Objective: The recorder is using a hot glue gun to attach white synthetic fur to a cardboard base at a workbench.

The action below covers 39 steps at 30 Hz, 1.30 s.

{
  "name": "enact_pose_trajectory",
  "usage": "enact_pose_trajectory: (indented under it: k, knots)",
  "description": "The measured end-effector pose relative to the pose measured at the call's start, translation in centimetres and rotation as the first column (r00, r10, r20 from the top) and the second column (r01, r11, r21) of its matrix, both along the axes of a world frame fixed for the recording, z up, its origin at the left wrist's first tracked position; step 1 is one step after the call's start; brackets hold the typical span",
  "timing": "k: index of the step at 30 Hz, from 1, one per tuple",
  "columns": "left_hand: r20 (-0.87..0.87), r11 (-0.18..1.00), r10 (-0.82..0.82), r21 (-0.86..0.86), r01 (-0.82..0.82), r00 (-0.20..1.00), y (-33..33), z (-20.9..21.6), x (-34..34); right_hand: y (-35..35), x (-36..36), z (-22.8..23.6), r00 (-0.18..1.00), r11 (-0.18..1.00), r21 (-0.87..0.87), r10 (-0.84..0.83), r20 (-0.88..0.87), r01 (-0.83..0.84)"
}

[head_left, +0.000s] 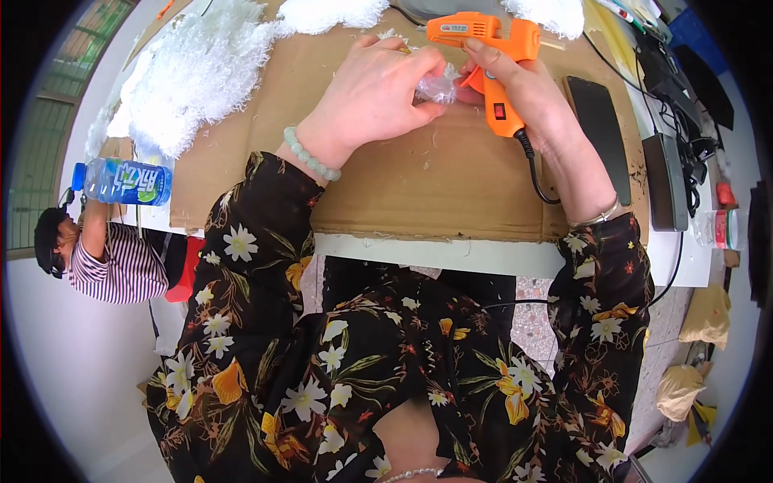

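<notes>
My right hand point(527, 88) is closed around an orange hot glue gun point(501, 105), its nozzle end pointing left and a glue stick showing at its back. A black cord runs down from the grip. Just left of it, my left hand point(374, 92) pinches a small clear, crinkled plastic piece point(436, 88) between thumb and fingers. Part of that piece is hidden behind my fingers, so its full shape does not show. Both hands are above a brown cardboard sheet point(419, 189) and close together.
Fluffy white fibre point(189, 84) is heaped at the far left. A blue-capped bottle point(133, 181) lies at the left edge. On the right are a black phone point(600, 133), a dark box point(667, 181) and tangled cables. Another person point(117, 258) sits at the left.
</notes>
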State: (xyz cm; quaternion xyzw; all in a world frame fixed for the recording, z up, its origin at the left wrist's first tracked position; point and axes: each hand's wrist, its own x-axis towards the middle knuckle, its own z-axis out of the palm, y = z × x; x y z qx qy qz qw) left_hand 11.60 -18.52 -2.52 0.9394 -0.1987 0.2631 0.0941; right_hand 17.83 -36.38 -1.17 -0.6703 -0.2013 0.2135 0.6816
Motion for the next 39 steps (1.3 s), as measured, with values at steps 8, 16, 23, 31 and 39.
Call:
enact_pose_trajectory:
  k: [8,16,23,31,39]
  knots:
    - [-0.063,0.999,-0.038,0.028,0.04,0.997,0.2,0.6,-0.6,0.5,-0.3,0.2,0.999,0.999,0.014,0.031,0.012,-0.032]
    - [0.107,0.989,-0.081,0.13,0.067,0.991,0.2,-0.2,-0.2,0.8,-0.1,0.1,0.999,0.993,0.108,-0.036,-0.025,0.038]
    - [0.151,0.983,-0.085,0.173,0.059,0.985,0.2,-0.6,0.7,-0.4,-0.2,1.4,0.998,0.997,0.035,-0.067,-0.009,0.067]
    - [0.149,0.997,-0.073,0.039,0.068,0.986,0.6,-1.1,1.6,0.0,-0.1,0.5,1.0,1.0,-0.007,-0.007,-0.026,0.007]
    - [0.017,0.997,-0.07,-0.018,0.07,0.997,0.1,0.2,0.2,0.2,0.0,0.1,1.0,0.999,0.048,0.003,-0.01,-0.003]
